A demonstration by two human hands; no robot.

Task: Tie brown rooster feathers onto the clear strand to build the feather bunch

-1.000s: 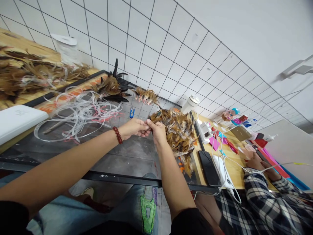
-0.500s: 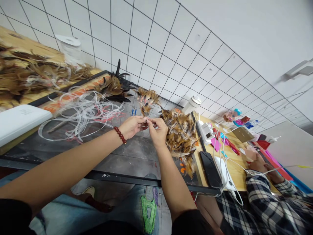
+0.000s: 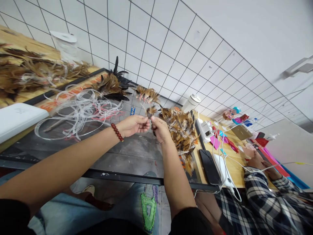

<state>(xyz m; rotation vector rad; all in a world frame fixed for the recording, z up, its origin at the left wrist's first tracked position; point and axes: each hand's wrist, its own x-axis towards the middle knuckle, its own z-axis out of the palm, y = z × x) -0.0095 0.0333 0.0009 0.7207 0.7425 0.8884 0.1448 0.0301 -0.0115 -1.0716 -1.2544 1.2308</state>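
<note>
My right hand [image 3: 160, 129] pinches a small brown feather tuft [image 3: 151, 111] that stands up from its fingertips. Close against it, my left hand [image 3: 137, 125], with a red bead bracelet [image 3: 117, 132] at the wrist, has thumb and forefinger pressed together; what they hold is too small to make out. Behind the hands lies a row of brown feathers [image 3: 147, 95]. A large pile of brown feathers [image 3: 182, 130] is right of my right hand. Tangled clear ribbon [image 3: 83, 111] lies to the left, and a blue tool [image 3: 132, 110] is just behind my left hand.
A white box [image 3: 22, 120] and more feathers [image 3: 36, 71] are at the left. Dark feathers [image 3: 117, 81] lie at the back. On the right are a white cup [image 3: 192, 102], a phone [image 3: 209, 167], cables and a power strip [image 3: 223, 171]. Another person's hands [image 3: 258, 161] are beyond.
The fingertips have moved slightly apart. The small feather tuft, earlier just beyond the fingertips, now stands tilted to the right at my right hand.
</note>
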